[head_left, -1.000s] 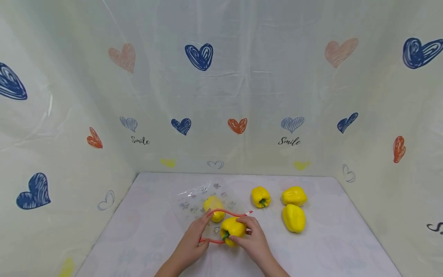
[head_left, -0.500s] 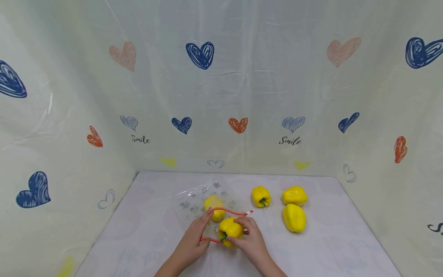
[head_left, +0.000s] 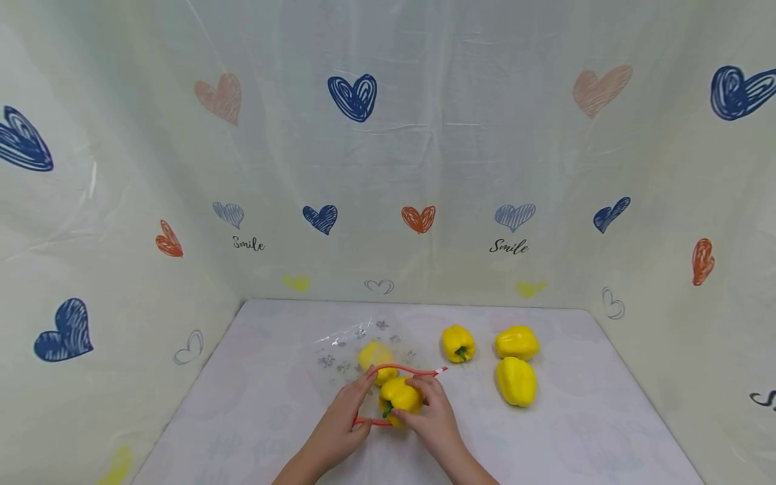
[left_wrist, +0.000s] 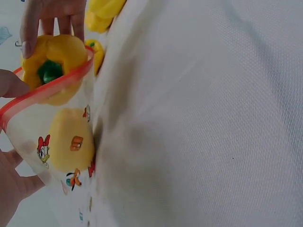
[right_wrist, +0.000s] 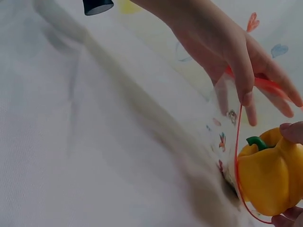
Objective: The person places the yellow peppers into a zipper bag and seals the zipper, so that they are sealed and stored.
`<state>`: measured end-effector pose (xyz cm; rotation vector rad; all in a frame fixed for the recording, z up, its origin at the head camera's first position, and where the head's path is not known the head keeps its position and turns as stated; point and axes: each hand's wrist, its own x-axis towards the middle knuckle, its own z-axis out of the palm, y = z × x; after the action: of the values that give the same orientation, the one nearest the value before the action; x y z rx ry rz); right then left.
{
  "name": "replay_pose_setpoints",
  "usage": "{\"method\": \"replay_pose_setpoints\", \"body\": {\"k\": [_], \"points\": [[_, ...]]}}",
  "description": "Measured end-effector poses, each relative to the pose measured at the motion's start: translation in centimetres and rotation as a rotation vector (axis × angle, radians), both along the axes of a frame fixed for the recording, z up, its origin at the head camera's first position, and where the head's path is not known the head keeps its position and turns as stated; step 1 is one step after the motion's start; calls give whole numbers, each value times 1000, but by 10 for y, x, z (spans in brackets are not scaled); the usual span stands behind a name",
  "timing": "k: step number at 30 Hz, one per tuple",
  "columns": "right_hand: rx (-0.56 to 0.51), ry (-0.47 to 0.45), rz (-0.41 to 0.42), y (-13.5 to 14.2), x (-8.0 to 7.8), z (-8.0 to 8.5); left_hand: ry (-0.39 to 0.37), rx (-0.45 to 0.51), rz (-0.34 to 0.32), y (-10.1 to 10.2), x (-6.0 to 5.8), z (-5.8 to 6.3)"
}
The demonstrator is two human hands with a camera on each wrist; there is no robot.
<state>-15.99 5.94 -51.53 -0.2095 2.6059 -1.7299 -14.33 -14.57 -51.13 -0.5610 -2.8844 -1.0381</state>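
My right hand (head_left: 433,414) grips a yellow bell pepper (head_left: 401,396) with a green stem, its fingertips on the far side and thumb near the stem. That pepper sits partly within the mouth of a clear plastic zip bag (left_wrist: 29,127) with a red rim and cartoon prints. My left hand (head_left: 339,417) holds the bag's mouth apart, thumb on the near rim (right_wrist: 237,142) and fingers at the far rim. Deeper inside the bag lies another yellow bell pepper (left_wrist: 71,139). The right palm is mostly hidden in the right wrist view.
To the right on the white-covered table (head_left: 594,417) lie three more yellow bell peppers: one (head_left: 458,343) near the bag, one (head_left: 517,342) farther right, and one (head_left: 516,382) just in front of it. A heart-printed curtain (head_left: 376,168) encloses the back and sides.
My right hand has moved a little left with the bell pepper, bringing it farther into the bag's mouth. The left hand and the other peppers stay almost where they were.
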Motion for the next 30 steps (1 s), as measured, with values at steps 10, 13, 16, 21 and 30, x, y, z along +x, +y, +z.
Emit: {"method": "replay_pose_setpoints", "body": {"k": [10,13,16,21,30], "points": [[13,-29,29,-9,-3,-10,12,-17,-6,1,2,2],[11,-36,52,-11,-3,-10,33,-28,-9,1,2,1],[7,-49,65,-14,-4,-10,44,-39,-13,1,2,1],[54,-38,77,-19,-6,-12,59,-45,-34,0,3,1],[74,-8,86,-27,-12,-17,-19,-34,-21,0,3,2]]}}
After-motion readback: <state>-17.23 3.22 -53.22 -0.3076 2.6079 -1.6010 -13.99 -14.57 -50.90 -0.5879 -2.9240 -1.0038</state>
